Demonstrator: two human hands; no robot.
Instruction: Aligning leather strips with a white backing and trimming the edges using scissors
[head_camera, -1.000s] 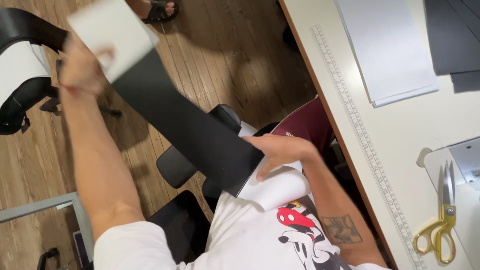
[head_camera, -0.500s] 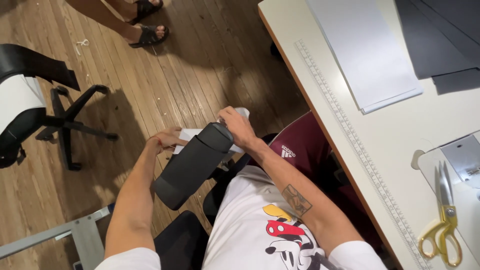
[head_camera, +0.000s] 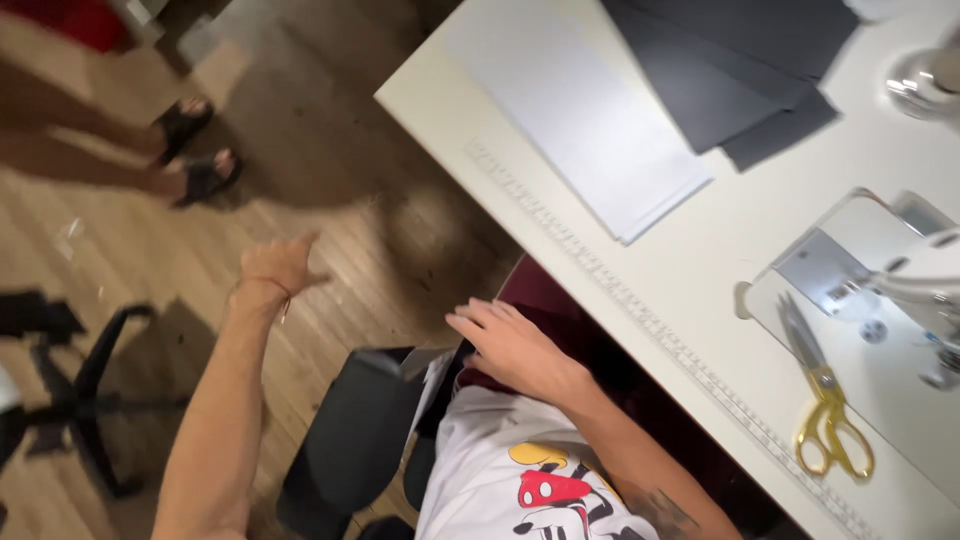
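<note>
Reaching out over the wooden floor (head_camera: 330, 250), left hand (head_camera: 275, 268) loosely curled, thumb stuck out, holding nothing. Beyond that hand, up and to its left, sandalled feet (head_camera: 198, 150) of another person, blurred. Below and left of it, black office chair base (head_camera: 80, 400). Between the two hands, lower down, dark folded fabric (head_camera: 355, 440) resting on the lap, with a white sheet edge (head_camera: 432, 378) peeking out just beside the right hand. Right hand (head_camera: 510, 345) spread flat, fingers extended, pressing down at the upper edge of that fabric, gripping nothing that can be made out. Right of that hand, white tabletop (head_camera: 720, 240) with a printed ruler strip (head_camera: 640, 310) along its near edge. Farther right and up, white sheets (head_camera: 590, 110) and dark grey sheets (head_camera: 730, 60), overlapping. Far right of the right hand, gold-handled scissors (head_camera: 825, 410) lying on a sewing machine bed (head_camera: 880, 330), well apart from both hands.
</note>
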